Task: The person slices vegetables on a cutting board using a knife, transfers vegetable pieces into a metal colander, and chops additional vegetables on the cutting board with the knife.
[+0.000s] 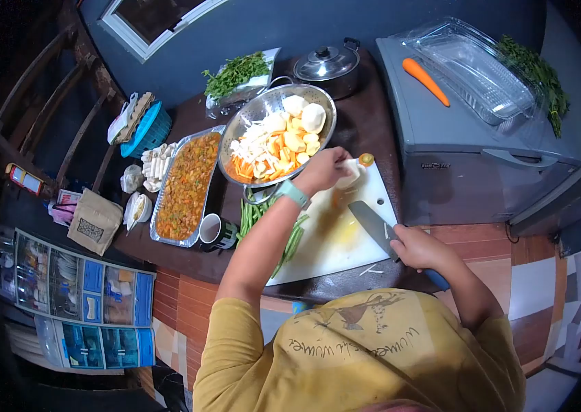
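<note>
My right hand (417, 248) is closed round a large knife (373, 226) with a blue handle, its blade low over the white cutting board (332, 264). At the board's far side my left hand (325, 170) has its fingers closed on a pale piece of vegetable (347, 177), slightly blurred. A small orange and green vegetable end (366, 159) lies by the board's top corner. Green beans (293, 242) lie on and beside the board's left side. Just beyond my left hand stands a metal colander (227, 137) of cut vegetables and peeled whole ones.
Left of the colander are a foil tray of stew (186, 189), a cup (211, 230) and a blue basket (147, 130). Behind stand a lidded pot (328, 69) and leafy greens (239, 74). A carrot (426, 81) and clear plastic trays (472, 65) lie on the grey fridge (417, 130).
</note>
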{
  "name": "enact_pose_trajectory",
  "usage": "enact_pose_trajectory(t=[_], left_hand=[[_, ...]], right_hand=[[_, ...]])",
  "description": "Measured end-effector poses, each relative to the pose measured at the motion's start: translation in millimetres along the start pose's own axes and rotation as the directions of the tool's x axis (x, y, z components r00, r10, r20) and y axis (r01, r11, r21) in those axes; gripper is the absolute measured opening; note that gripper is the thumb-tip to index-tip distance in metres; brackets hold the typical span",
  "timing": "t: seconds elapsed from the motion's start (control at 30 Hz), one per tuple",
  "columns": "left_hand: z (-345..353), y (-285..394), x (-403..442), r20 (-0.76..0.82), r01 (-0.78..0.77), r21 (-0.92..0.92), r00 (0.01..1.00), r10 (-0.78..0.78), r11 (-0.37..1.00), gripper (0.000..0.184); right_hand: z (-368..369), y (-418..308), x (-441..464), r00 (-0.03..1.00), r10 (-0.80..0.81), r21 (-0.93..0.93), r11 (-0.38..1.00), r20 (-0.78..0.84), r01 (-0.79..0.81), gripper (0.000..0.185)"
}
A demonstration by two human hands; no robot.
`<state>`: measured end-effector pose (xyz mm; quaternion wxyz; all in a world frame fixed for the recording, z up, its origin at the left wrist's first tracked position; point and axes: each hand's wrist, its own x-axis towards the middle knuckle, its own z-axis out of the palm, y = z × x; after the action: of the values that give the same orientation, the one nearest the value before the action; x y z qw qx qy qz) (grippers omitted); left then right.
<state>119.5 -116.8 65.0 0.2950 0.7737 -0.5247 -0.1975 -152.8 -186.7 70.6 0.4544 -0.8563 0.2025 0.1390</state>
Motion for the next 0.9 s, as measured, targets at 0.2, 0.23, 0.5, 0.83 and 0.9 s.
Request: enact_pose_trajectory(t=[0.2,0.23,0.5,0.83,0.9], left_hand=[[30.1,-29.0,42.8,0.093,-0.079,0.445,0.995,0.042,0.892,0.039],[25.7,-24.2,40.5,0.114,-0.018,0.392,0.993,-0.03,0.92,0.043],[20.6,-14.0,32.3,0.178,0.033,0.474,0.975,-0.133,0.88,0.061],[-1.6,1.5,-46.2,0.506,0.407,-0.039,0.796,-0.333,0.913,0.047],[1.1,6.4,-71.1,0.464,0.317,0.038,0.834,-0.298,0.948,0.049]], right_hand=[[1.9,-0.2,-2.5,1.0,0.022,-0.018,1.0,-0.018,-0.023,0.026],[1.4,0.5,-2.8,0.999,0.025,-0.015,1.0,-0.02,-0.025,0.026],[3.6,-1.8,0.5,1.0,0.011,-0.048,0.999,-0.025,-0.012,0.024],[7.6,-0.8,-31.9,0.993,-0.116,-0.205,0.972,0.017,0.117,0.021],[2.7,-3.6,-36.4,0.993,-0.109,-0.162,0.982,-0.049,0.1,0.022]])
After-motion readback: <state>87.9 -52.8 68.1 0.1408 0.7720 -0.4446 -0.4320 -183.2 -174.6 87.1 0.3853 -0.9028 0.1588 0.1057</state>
